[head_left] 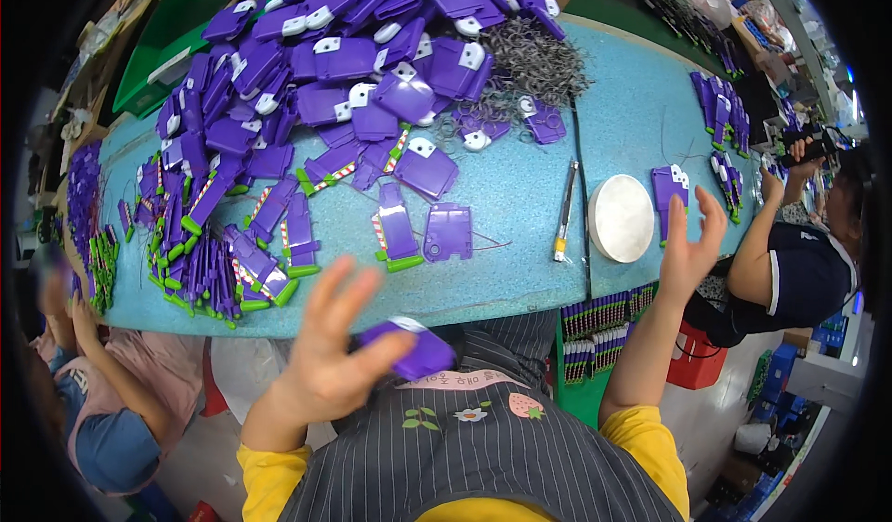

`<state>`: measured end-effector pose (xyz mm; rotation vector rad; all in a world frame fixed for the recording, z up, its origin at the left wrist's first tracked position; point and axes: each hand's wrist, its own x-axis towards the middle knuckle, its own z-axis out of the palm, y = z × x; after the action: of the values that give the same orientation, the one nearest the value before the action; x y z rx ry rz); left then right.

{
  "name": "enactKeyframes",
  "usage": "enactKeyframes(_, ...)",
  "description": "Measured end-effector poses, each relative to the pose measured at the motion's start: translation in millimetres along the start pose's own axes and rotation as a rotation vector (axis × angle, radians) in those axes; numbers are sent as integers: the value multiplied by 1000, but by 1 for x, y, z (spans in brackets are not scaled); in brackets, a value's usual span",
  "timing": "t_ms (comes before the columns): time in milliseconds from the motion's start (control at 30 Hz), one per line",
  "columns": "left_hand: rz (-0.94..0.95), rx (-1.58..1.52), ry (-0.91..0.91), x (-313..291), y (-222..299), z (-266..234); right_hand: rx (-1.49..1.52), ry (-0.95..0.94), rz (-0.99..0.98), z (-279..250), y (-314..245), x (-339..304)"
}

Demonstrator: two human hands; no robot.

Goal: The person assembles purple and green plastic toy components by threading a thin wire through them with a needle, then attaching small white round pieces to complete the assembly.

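Striped apron cloth (483, 448) fills the bottom of the view, close to the camera. Just above it, the left hand (325, 355) holds a purple plastic piece (413, 350). The thumb presses on the piece from below and the other fingers fan out above, so the grip is a loose pinch on the purple plastic piece. The piece hangs in the air over the lap, just in front of the desk's near edge, perhaps so it can be looked at up close.

The right hand (692, 248) is lifted with its fingers spread wide and holds nothing. It floats by the desk's near edge, near a round white disc (621, 217) and a slim pen-like tool (564, 211) that lie flat.

The blue desk (520, 178) has a bare patch in the middle, right ahead of the hands, with room to move. Two purple pieces (423, 229) lie there side by side. Farther back sits a big heap of purple pieces (353, 58), and beside it a pile of small wire springs (534, 58). On the left, finished pieces with green ends (204, 262) lie in rows near the edge.

Other people sit at both sides: a pink sleeve (130, 392) on the left, a dark shirt (808, 271) on the right.
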<state>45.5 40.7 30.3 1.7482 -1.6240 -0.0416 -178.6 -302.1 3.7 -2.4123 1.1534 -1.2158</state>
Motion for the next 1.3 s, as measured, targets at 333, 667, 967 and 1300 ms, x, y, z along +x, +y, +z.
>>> enactKeyframes(333,-63,-382,-119,20,8,18,989,-1266,-185,14,-153,-62)
enactKeyframes(667,-577,-931,-103,-14,7,56,563,-688,-317,35,-164,-105)
enactKeyframes(967,-804,-1185,322,-9,-14,23,273,-553,-239,40,-155,-67)
enactKeyframes(1300,-899,-1158,538,-24,-44,14,138,-784,-753,91,-201,-82)
